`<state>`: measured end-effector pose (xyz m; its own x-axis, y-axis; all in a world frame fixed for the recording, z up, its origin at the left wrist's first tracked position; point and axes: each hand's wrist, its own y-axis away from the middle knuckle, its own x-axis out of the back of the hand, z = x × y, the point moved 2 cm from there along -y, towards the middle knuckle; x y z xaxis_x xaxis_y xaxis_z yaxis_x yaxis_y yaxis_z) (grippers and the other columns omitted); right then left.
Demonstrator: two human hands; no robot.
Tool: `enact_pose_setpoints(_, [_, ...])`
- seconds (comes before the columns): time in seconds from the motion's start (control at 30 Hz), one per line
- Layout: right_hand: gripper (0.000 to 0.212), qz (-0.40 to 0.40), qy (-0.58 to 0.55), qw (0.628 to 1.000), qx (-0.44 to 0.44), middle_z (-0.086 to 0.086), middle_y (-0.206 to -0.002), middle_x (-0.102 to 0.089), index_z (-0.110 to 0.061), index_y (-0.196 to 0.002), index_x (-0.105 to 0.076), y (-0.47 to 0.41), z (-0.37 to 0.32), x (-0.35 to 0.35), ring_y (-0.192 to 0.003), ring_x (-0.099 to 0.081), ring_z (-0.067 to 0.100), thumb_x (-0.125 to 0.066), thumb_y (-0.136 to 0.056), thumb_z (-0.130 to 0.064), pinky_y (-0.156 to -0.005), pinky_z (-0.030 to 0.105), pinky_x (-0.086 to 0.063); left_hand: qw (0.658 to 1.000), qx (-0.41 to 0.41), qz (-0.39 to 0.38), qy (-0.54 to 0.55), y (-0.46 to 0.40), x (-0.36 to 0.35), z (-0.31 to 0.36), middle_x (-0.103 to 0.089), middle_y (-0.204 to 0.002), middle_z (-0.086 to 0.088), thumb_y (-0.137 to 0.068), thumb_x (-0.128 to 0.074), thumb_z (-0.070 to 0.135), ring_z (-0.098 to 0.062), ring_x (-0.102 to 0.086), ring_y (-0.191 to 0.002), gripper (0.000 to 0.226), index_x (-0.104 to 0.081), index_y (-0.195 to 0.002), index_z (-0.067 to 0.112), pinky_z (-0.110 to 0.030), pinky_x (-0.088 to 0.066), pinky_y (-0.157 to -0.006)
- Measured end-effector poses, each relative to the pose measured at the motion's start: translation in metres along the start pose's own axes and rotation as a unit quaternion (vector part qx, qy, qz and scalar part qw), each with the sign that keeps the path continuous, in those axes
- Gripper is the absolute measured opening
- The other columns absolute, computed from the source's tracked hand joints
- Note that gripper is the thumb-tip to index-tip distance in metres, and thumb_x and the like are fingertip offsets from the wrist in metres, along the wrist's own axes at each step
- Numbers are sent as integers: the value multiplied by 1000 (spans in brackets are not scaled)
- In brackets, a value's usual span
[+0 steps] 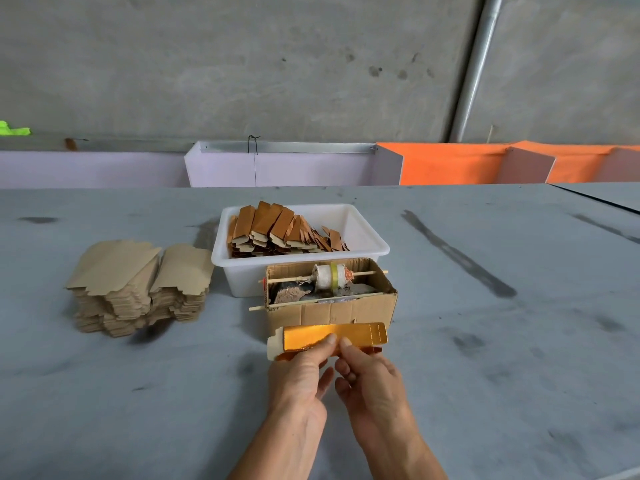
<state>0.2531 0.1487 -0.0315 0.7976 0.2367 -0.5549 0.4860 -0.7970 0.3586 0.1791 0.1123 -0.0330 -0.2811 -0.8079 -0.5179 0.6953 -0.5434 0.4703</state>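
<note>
A flat gold-foil carton blank (360,333) with pale end flaps is held just above the grey table, in front of a small cardboard box. My left hand (302,370) pinches its lower middle with thumb on top. My right hand (369,375) pinches the same edge just to the right, thumb beside the left thumb. A stack of plain brown blanks (138,282) sits at the left. Folded gold cartons (277,230) fill the left part of a white plastic tub (363,244).
The open cardboard box (329,310) holds a tape roll (330,276) on a wooden stick, with another stick across its front. The grey table (502,375) is smudged with dark marks. White and orange dividers (450,164) line the far edge before a concrete wall.
</note>
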Motion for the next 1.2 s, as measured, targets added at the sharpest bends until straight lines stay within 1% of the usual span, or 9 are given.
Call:
enact_pose_setpoints(0.13, [15,19,-8,999,-24,4,-51,-54,-6,-70,-59,-1,-1,-4,-40,-48,8,-65,-82,0,-35,17,-38,1000,5,-26,-2,4,0,0,-66,-69,-7,-75,-72,3,-21,-57,-64,11,-65,-78,10,-29,-47,-62])
enact_pose_setpoints(0.23, [17,29,26,999,-9,3,-50,-52,-8,-69,-58,-3,-5,-3,-40,-46,7,-66,-83,-3,-35,16,-37,999,0,-31,-7,7,4,-3,-68,-77,-7,-75,-74,10,-21,-59,-78,9,-66,-79,11,-32,-49,-68])
enact_pose_setpoints(0.37, [14,38,55,998,5,3,-50,-54,-8,-71,-59,-4,-10,-2,-40,-48,7,-68,-82,-4,-36,16,-38,998,-55,-21,-35,11,6,-1,-64,-52,3,-75,-71,-3,-17,-57,-65,16,-61,-69,7,-28,-47,-63])
enact_pose_setpoints(0.43, [13,40,47,998,0,3,-52,-53,-7,-74,-60,-3,-10,-3,-42,-48,8,-70,-80,-3,-35,17,-37,997,-69,-18,-42,13,4,1,-62,-49,2,-74,-71,-6,-17,-53,-59,18,-60,-67,6,-27,-45,-61])
enact_pose_setpoints(0.6, [19,47,50,998,-2,4,-53,-54,-8,-71,-57,-2,-12,-2,-45,-47,10,-72,-74,3,-36,18,-35,998,-35,-29,-51,13,3,0,-61,-57,-4,-74,-71,-5,-17,-54,-57,16,-61,-71,7,-26,-45,-58])
enact_pose_setpoints(0.73, [19,59,93,994,20,3,-54,-54,-9,-71,-58,-4,-14,-1,-48,-46,10,-72,-74,3,-46,22,-33,998,-14,-24,-61,10,9,3,-64,-65,-8,-72,-74,-2,-18,-58,-60,13,-65,-78,5,-27,-48,-54])
enact_pose_setpoints(0.9, [18,69,139,986,53,2,-52,-52,-9,-70,-59,-9,-22,1,-53,-44,14,-74,-74,0,-53,25,-34,998,-43,-7,-43,6,13,17,-64,-65,-8,-72,-74,-3,-14,-57,-49,20,-61,-82,8,-21,-50,-42])
enact_pose_setpoints(1.07, [20,34,112,993,6,3,-51,-56,-9,-69,-56,-12,-31,-6,-44,-43,11,-73,-75,0,-48,22,-32,995,-39,-41,-86,7,9,30,-66,-55,-7,-75,-70,-4,-14,-60,-43,15,-61,-79,8,-20,-49,-41])
enact_pose_setpoints(1.2, [16,-31,82,995,-56,2,-56,-55,-10,-73,-56,-17,-40,-19,-40,-46,6,-66,-80,1,-39,16,-34,986,-44,-83,-139,9,6,47,-66,-56,-8,-77,-66,-6,-15,-61,-44,11,-62,-83,3,-22,-51,-44])
